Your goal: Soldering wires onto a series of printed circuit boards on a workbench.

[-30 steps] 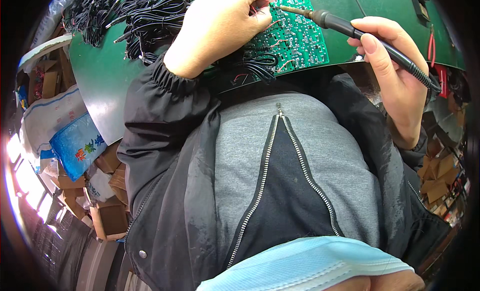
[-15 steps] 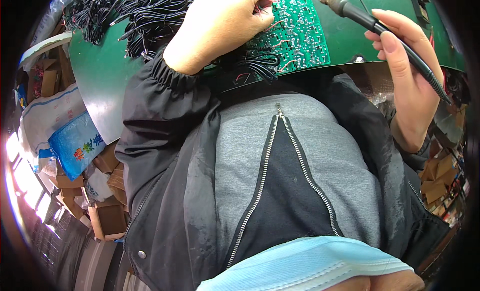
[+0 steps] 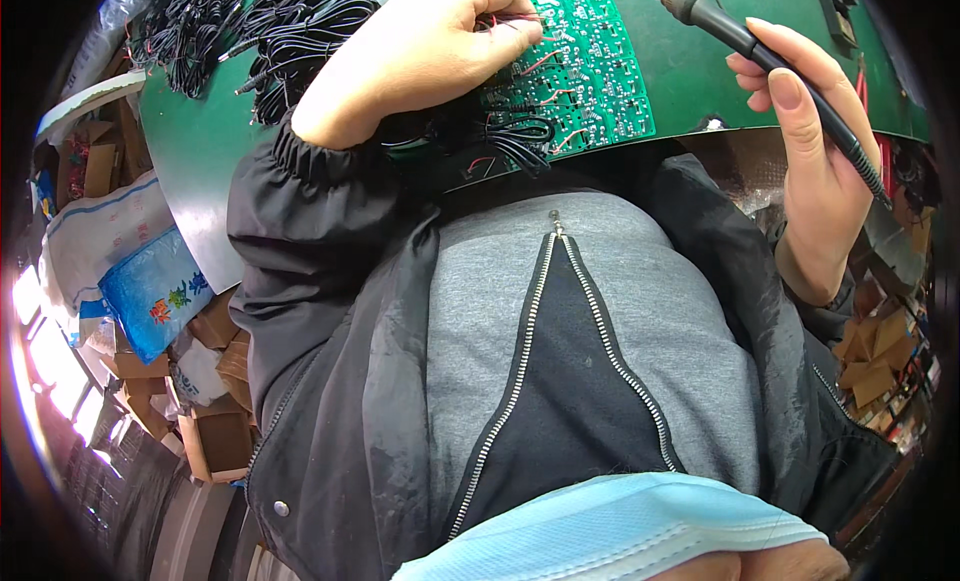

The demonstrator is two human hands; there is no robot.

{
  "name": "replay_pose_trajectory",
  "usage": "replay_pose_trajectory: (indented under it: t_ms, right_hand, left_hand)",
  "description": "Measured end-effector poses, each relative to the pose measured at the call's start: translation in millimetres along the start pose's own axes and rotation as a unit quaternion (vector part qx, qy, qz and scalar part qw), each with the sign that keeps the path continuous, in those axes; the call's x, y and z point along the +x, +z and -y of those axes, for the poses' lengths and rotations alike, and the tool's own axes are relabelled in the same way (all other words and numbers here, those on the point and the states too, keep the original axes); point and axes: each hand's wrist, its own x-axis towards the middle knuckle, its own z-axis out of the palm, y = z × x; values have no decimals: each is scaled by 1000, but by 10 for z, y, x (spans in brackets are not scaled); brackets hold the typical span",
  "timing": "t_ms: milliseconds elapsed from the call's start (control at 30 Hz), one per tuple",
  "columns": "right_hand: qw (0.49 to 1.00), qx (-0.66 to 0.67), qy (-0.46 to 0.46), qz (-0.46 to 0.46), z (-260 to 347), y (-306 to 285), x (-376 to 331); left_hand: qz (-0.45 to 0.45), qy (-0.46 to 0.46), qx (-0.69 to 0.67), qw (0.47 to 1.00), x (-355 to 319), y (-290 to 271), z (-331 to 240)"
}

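A green circuit board [image 3: 615,76] full of small parts lies on the table, with short red wires along its left side. My left hand [image 3: 420,56] is closed over this side, thumb and forefinger pinched on a thin wire [image 3: 508,21] at the board. Its other fingers are mostly hidden. My right hand [image 3: 825,151] grips a soldering iron [image 3: 735,31] like a pen, off to the right of the board. The iron's metal end points toward the board and runs up to the picture's top edge. A coiled black cable [image 3: 520,139] lies at the board's near left corner.
Bundles of black cables [image 3: 310,46] are heaped on the green table [image 3: 185,146] at the far left. Beyond the table's left edge are a blue bag [image 3: 150,291] and an open cardboard box [image 3: 220,441]. More cardboard [image 3: 870,356] lies low at the right.
My left hand has shifted a little left, and the board has slid slightly left too. The soldering iron has moved slightly right, away from the board.
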Motion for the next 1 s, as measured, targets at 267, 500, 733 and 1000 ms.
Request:
replay_pose_trajectory:
  t_ms: [267, 500, 733, 1000]
  right_hand:
    - [996, 55, 68, 19, 90, 98, -11]
    - [992, 77, 85, 47, 99, 153, 13]
    - [991, 85, 85, 56, 106, 175, 35]
    - [994, 52, 41, 90, 145, 145, 95]
  left_hand:
    - [-154, 28, 111, 981, 14, 210, 57]
    - [-202, 76, 138, 967, -7, 276, 60]
    - [-198, 82, 164, 963, 1, 321, 118]
    - [-196, 90, 159, 963, 6, 306, 114]
